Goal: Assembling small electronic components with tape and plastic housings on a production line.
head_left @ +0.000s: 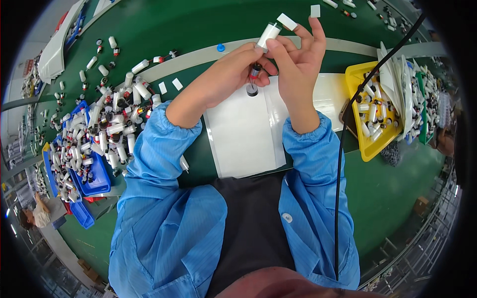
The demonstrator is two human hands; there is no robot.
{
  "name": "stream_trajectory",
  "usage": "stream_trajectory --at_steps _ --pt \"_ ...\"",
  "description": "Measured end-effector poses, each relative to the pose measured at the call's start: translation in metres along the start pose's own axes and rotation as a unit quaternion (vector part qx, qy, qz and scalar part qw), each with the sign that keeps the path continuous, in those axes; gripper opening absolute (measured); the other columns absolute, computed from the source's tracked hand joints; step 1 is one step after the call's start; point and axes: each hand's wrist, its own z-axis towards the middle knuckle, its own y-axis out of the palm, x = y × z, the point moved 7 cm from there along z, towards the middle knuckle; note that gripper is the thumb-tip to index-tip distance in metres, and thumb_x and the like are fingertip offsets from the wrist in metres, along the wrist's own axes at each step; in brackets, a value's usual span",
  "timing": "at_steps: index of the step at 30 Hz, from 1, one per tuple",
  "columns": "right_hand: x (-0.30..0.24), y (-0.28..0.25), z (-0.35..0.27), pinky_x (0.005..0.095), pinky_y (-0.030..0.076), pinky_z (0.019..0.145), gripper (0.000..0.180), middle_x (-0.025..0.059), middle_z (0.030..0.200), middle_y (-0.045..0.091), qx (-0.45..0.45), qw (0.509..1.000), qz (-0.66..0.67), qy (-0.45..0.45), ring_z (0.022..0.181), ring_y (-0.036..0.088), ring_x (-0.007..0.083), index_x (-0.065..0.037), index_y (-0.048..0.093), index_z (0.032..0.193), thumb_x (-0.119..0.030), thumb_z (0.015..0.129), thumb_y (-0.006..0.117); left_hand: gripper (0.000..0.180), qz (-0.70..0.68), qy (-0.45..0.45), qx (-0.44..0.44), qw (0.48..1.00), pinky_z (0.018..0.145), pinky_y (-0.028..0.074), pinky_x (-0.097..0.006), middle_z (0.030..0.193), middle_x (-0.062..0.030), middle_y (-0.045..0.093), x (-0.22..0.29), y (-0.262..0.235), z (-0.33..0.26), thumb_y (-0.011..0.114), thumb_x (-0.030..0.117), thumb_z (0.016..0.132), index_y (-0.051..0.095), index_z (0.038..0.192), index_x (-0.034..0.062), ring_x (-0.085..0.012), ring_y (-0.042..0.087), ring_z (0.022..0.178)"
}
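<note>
My right hand pinches a small white cylinder with a clear end between thumb and finger. White rectangular labels stick to two of its raised fingertips: one label beside the cylinder, another label on the topmost finger. Close against it, my left hand is closed on a small black-and-red part, from which thin leads run down to a round black cap. The left fingertips also meet the cylinder's lower end. Below both hands lies a glossy white sheet.
A heap of similar white cylinders spreads at the left, partly in blue trays. At right stands a yellow tray with more cylinders. A black cable hangs across the right side. Two loose labels lie near my left forearm.
</note>
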Motion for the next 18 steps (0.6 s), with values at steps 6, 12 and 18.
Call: stream_trajectory --at_steps 6,12,18 --pt "-0.001 0.007 -0.001 0.0328 0.056 0.086 0.086 0.0197 0.138 0.034 -0.016 0.998 -0.031 -0.047 0.110 0.061 0.0240 -0.004 0.013 0.151 0.005 0.085 0.068 0.038 -0.073 0.027 0.036 0.996 0.096 0.049 -0.037 0.110 -0.0112 0.063 0.015 -0.009 -0.004 0.037 0.031 0.108 0.056 0.121 0.0004 -0.0223 0.062 0.102" --pt "0.003 0.030 -0.024 0.0354 0.044 0.096 0.085 0.0128 0.128 0.042 -0.063 0.929 -0.292 -0.216 0.106 0.059 0.0213 0.000 0.024 0.148 0.009 0.077 0.071 0.041 -0.160 0.110 0.136 0.972 0.100 0.047 -0.037 0.127 -0.0169 0.058 0.034 -0.026 -0.008 0.034 0.031 0.108 0.045 0.134 0.0013 -0.0242 0.055 0.119" --pt "0.009 0.017 -0.020 0.0408 0.033 0.103 0.075 0.0036 0.094 0.068 -0.012 0.922 -0.309 -0.233 0.121 0.044 0.0260 -0.002 0.037 0.144 0.003 0.076 0.069 0.042 -0.132 0.107 0.088 0.982 0.108 0.044 -0.037 0.135 -0.0188 0.054 0.034 -0.020 -0.008 0.032 0.028 0.108 0.045 0.136 0.0001 -0.0252 0.053 0.125"
